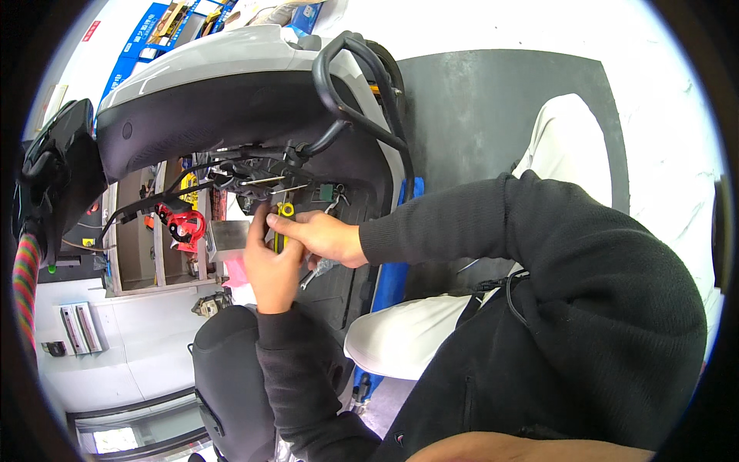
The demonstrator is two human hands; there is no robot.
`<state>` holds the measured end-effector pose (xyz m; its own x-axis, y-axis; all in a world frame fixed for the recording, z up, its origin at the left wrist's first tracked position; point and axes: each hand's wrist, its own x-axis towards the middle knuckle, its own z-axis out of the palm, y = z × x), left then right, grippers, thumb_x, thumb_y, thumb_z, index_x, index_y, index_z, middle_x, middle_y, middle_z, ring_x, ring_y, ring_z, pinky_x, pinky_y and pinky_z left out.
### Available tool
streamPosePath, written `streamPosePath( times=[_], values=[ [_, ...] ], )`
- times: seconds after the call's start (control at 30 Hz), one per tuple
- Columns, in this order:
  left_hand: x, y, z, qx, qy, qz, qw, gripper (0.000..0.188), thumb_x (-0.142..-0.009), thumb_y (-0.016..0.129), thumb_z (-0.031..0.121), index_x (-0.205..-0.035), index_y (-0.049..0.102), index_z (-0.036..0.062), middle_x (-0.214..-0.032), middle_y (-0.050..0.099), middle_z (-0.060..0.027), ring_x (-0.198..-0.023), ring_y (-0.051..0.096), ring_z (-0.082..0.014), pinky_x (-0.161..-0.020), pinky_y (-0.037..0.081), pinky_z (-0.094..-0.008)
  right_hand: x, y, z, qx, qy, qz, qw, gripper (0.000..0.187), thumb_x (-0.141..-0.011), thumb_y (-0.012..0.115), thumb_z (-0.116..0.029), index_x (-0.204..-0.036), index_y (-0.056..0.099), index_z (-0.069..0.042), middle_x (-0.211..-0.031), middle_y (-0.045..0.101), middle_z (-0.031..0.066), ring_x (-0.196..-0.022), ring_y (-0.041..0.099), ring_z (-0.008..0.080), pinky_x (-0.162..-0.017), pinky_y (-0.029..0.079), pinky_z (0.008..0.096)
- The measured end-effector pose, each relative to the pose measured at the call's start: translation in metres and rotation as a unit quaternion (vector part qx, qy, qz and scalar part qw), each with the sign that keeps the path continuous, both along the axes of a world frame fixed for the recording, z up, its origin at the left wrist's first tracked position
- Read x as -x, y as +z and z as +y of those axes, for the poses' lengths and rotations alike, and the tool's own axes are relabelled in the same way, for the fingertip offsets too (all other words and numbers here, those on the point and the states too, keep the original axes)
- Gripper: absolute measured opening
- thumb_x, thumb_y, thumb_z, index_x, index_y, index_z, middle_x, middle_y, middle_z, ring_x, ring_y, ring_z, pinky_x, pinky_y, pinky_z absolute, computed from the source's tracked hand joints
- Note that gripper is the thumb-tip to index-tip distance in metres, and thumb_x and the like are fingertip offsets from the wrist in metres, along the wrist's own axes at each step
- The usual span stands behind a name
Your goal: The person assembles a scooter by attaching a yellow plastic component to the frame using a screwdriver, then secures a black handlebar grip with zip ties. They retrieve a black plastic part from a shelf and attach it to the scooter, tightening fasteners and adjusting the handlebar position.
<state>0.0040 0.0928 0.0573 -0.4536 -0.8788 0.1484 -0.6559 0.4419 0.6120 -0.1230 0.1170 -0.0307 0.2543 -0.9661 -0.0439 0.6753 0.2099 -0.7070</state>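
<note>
Hands meet under the tipped scooter's glossy grey body panel (223, 73), where we see tangled black cables (231, 165) and thin metal rods. Our left hand (271, 266) is clenched around a yellow-and-black tool handle (283, 223), which stands upright just below the wiring. Our right hand (327, 237) pinches the handle's yellow top with its fingertips. A curved black tubular grab rail (362, 85) arches above, and a red plastic part (185, 227) sits left.
</note>
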Motion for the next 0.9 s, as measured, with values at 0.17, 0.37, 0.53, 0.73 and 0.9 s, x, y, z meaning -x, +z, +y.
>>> streamPosePath(
  times=[0.17, 0.37, 0.53, 0.73, 0.9],
  values=[
    [-0.030, 0.016, -0.020, -0.313, 0.014, 0.158, 0.937, 0.051, -0.105, 0.066, 0.019, -0.147, 0.054, -0.0083, -0.135, 0.067, -0.0202, -0.117, 0.071, -0.0226, -0.076, 0.060, -0.0309, -0.004, 0.007, -0.004, 0.021, -0.055, 0.025, 0.998, 0.071, -0.104, 0.055, -0.070, -0.115, 0.070, -0.002, -0.098, 0.070, 0.0062, -0.089, 0.066, 0.0122, -0.080, 0.055, 0.0300],
    [-0.038, 0.017, -0.031, -0.445, -0.028, 0.083, 0.891, 0.031, -0.106, 0.067, 0.020, -0.123, 0.064, -0.0064, -0.103, 0.076, -0.0152, -0.074, 0.074, -0.0169, -0.049, 0.049, -0.0232, -0.009, -0.009, 0.001, 0.107, -0.220, 0.361, 0.900, 0.078, -0.109, 0.048, -0.060, -0.107, 0.073, 0.014, -0.112, 0.071, 0.0318, -0.117, 0.066, 0.0412, -0.101, 0.051, 0.0482],
    [-0.017, 0.002, 0.002, 0.212, -0.011, -0.285, 0.935, 0.040, -0.091, 0.080, 0.021, -0.120, 0.067, -0.0028, -0.099, 0.076, -0.0224, -0.078, 0.074, -0.0374, -0.067, 0.057, -0.0433, -0.002, -0.010, 0.010, 0.112, -0.136, 0.239, 0.955, 0.081, -0.109, 0.047, -0.064, -0.119, 0.069, 0.014, -0.106, 0.073, 0.0247, -0.107, 0.069, 0.0321, -0.096, 0.053, 0.0423],
    [-0.016, -0.011, 0.004, 0.213, -0.002, -0.147, 0.966, 0.039, -0.097, 0.070, 0.020, -0.129, 0.062, -0.0008, -0.102, 0.075, -0.0202, -0.083, 0.074, -0.0324, -0.071, 0.058, -0.0481, 0.001, 0.007, 0.004, 0.014, -0.080, 0.144, 0.986, 0.074, -0.108, 0.056, -0.061, -0.110, 0.071, 0.011, -0.094, 0.074, 0.0139, -0.092, 0.071, 0.0204, -0.081, 0.056, 0.0370],
    [-0.022, 0.013, -0.031, -0.492, 0.002, 0.199, 0.847, 0.025, -0.098, 0.064, 0.015, -0.119, 0.058, 0.0007, -0.085, 0.062, -0.0085, -0.066, 0.060, -0.0192, -0.054, 0.048, -0.0329, 0.003, 0.009, 0.003, 0.019, -0.036, 0.107, 0.993, 0.073, -0.112, 0.048, -0.058, -0.110, 0.073, 0.011, -0.089, 0.075, 0.0152, -0.087, 0.073, 0.0269, -0.087, 0.057, 0.0391]
  ],
)
